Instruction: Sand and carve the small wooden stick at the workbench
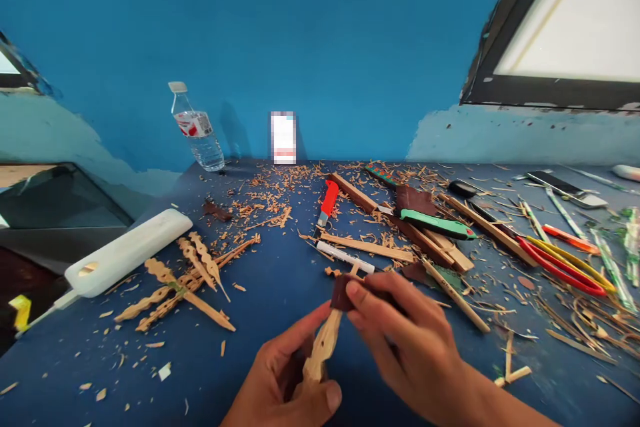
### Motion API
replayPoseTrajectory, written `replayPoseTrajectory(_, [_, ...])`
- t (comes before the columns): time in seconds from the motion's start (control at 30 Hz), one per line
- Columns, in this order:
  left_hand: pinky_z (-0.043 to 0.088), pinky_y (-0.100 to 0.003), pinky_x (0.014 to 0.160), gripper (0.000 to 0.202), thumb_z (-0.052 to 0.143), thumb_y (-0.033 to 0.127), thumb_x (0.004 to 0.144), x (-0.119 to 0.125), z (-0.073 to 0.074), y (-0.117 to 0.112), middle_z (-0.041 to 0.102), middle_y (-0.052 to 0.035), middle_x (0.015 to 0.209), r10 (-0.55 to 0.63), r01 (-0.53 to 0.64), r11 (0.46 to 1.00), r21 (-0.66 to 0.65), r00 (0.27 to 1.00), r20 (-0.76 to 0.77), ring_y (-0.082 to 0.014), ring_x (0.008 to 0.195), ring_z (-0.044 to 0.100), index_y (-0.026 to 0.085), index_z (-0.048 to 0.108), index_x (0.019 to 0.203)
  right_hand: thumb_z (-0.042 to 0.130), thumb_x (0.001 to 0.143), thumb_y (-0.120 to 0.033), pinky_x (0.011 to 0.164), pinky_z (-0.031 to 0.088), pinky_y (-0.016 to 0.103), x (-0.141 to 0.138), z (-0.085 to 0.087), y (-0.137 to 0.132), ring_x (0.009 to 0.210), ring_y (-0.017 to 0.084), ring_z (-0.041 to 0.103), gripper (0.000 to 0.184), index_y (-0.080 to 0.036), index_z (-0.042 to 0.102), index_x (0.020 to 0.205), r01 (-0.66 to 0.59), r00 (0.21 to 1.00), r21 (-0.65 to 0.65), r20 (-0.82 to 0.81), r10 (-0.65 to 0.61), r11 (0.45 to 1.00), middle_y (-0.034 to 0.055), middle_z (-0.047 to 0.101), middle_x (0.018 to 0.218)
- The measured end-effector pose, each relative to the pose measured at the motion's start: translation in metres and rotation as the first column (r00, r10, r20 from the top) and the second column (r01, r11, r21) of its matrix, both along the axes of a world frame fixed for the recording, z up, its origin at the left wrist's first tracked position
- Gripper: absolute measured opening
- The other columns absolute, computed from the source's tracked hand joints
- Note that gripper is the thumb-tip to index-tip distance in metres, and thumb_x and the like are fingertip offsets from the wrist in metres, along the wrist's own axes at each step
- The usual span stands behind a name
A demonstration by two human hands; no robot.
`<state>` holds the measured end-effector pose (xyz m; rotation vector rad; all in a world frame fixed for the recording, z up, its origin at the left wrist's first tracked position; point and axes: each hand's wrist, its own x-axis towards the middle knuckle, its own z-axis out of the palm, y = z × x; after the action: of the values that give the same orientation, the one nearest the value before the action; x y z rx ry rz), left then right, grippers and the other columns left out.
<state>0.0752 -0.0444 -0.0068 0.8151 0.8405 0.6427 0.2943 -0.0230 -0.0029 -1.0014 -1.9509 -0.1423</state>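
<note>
Left hand [290, 380] clamps stick [323, 343]; right hand [400, 333] pinches sandpaper [343, 293] round its top. Best w/ light, even strokes.

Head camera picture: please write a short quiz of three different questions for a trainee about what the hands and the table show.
1. True or false: the left hand holds a carved wooden stick.
2. What does the right hand press on the stick? A) dark sandpaper piece B) the red scissors C) the water bottle
3. Fill in: the finished carved sticks lie to the ____ of the hands.

Key: 1 true; 2 A; 3 left.
</note>
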Motion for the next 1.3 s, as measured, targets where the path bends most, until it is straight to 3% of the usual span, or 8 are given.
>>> replayPoseTrajectory(0.17, [0.017,-0.020,0.043,0.055,0.065,0.066,0.094,0.007,-0.009,0.000,0.035,0.0089,0.065,-0.064,0.064,0.985,0.159,0.998,-0.002,-0.0028,0.046,0.023,0.021,0.065,0.126,0.059,0.103,-0.017,0.063,0.059,0.027,0.006,-0.004,-0.004,0.079,0.017,0.074,0.024,-0.017,0.069,0.125,-0.020,0.992,0.049,0.125,0.014,0.999,0.0104,0.072,0.102])
replayPoseTrajectory(0.27, [0.030,-0.019,0.049,0.064,0.064,0.077,0.087,0.012,-0.016,0.004,0.049,0.0051,0.069,-0.100,0.100,0.965,0.244,0.995,-0.014,-0.0049,0.053,0.041,0.019,0.058,0.114,0.062,0.102,-0.019,0.062,0.059,0.025,0.012,-0.007,-0.003,0.076,0.016,0.075,0.023,-0.017,0.070,0.124,0.026,0.989,0.098,0.140,-0.039,0.995,0.0101,0.072,0.101])
replayPoseTrajectory(0.37, [0.031,-0.020,0.049,0.072,0.060,0.084,0.085,0.015,-0.020,0.006,0.050,0.0058,0.064,-0.138,0.141,0.948,0.284,0.990,-0.032,-0.0063,0.051,0.041,0.019,0.051,0.114,0.060,0.104,-0.021,0.063,0.061,0.023,0.010,-0.011,-0.002,0.076,0.016,0.076,0.022,-0.016,0.070,0.122,0.038,0.992,0.082,0.114,-0.048,0.996,0.0107,0.072,0.102])
replayPoseTrajectory(0.47, [0.028,-0.021,0.048,0.071,0.058,0.084,0.086,0.015,-0.023,0.003,0.040,0.0091,0.063,-0.096,0.112,0.947,0.300,0.993,-0.068,-0.0066,0.051,0.033,0.019,0.050,0.113,0.056,0.104,-0.019,0.065,0.062,0.023,0.005,-0.013,-0.001,0.078,0.017,0.077,0.023,-0.018,0.073,0.120,-0.056,0.982,0.086,0.183,0.040,0.995,0.0106,0.073,0.101])
replayPoseTrajectory(0.57, [0.024,-0.024,0.049,0.067,0.059,0.081,0.088,0.013,-0.023,-0.001,0.038,0.0078,0.068,-0.055,0.090,0.948,0.307,0.991,-0.121,-0.0079,0.054,0.031,0.019,0.054,0.113,0.057,0.103,-0.019,0.062,0.061,0.024,0.002,-0.013,0.003,0.076,0.017,0.078,0.022,-0.018,0.073,0.118,-0.009,0.984,0.089,0.181,-0.008,0.996,0.0105,0.074,0.101])
replayPoseTrajectory(0.97, [0.035,-0.027,0.067,0.056,0.059,0.070,0.094,0.011,-0.028,-0.003,0.047,0.0016,0.078,0.046,0.066,0.923,0.378,0.959,-0.280,-0.0149,0.073,0.039,0.019,0.061,0.118,0.053,0.107,-0.024,0.067,0.062,0.020,0.002,-0.016,0.003,0.080,0.015,0.079,0.024,-0.018,0.073,0.120,-0.058,0.977,0.028,0.205,0.051,0.998,0.0102,0.074,0.102])
replayPoseTrajectory(1.2, [0.038,-0.027,0.069,0.052,0.051,0.066,0.100,0.011,-0.015,-0.007,0.050,0.0002,0.081,0.058,0.071,0.934,0.350,0.937,-0.345,-0.0167,0.076,0.043,0.020,0.061,0.123,0.057,0.104,-0.016,0.067,0.061,0.024,0.001,-0.010,-0.001,0.079,0.015,0.075,0.022,-0.019,0.069,0.122,-0.015,0.981,-0.075,0.190,0.029,0.997,0.0084,0.072,0.104])
replayPoseTrajectory(1.3, [0.033,-0.025,0.060,0.049,0.050,0.066,0.101,0.013,-0.010,-0.006,0.045,0.0032,0.075,0.051,0.075,0.943,0.323,0.929,-0.365,-0.0138,0.067,0.039,0.021,0.059,0.117,0.056,0.104,-0.016,0.062,0.059,0.027,0.000,-0.008,-0.001,0.073,0.016,0.073,0.021,-0.020,0.070,0.119,-0.038,0.972,-0.085,0.229,0.056,0.996,0.0074,0.073,0.099])
